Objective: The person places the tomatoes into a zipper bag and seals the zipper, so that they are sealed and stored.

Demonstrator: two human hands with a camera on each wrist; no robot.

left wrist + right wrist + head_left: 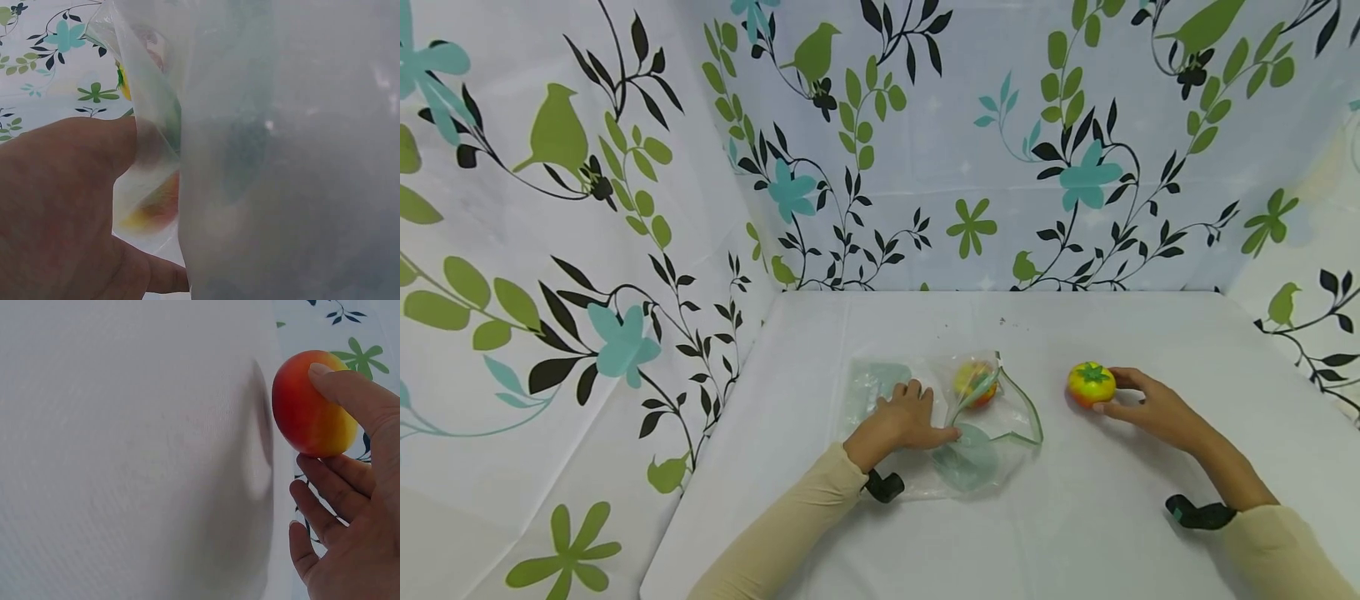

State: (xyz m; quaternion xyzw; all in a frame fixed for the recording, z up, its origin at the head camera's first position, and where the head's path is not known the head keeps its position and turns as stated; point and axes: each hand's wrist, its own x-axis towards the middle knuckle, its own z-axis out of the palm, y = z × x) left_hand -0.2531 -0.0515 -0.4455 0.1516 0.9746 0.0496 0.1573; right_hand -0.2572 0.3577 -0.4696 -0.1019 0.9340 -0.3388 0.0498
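A clear plastic zip bag [1011, 458] with a green-edged mouth lies flat on the table. My left hand [904, 421] rests on it, fingers spread forward and thumb out to the right. Through the film I see a yellow-and-red toy fruit [976, 382] inside; the left wrist view shows part of this fruit [156, 209] behind the bag's plastic [300, 156]. To the right, my right hand [1157, 410] pinches another toy fruit [1091, 384], yellow and red with a green leafy top, between thumb and fingers. In the right wrist view, the thumb lies across this fruit [306, 412].
A white cloth covers the table [1112, 517]. Patterned curtains [910, 175] with birds, leaves and flowers hang behind it and at both sides. A dark wrist strap device [1201, 512] sits at the right wrist, another [883, 486] at the left.
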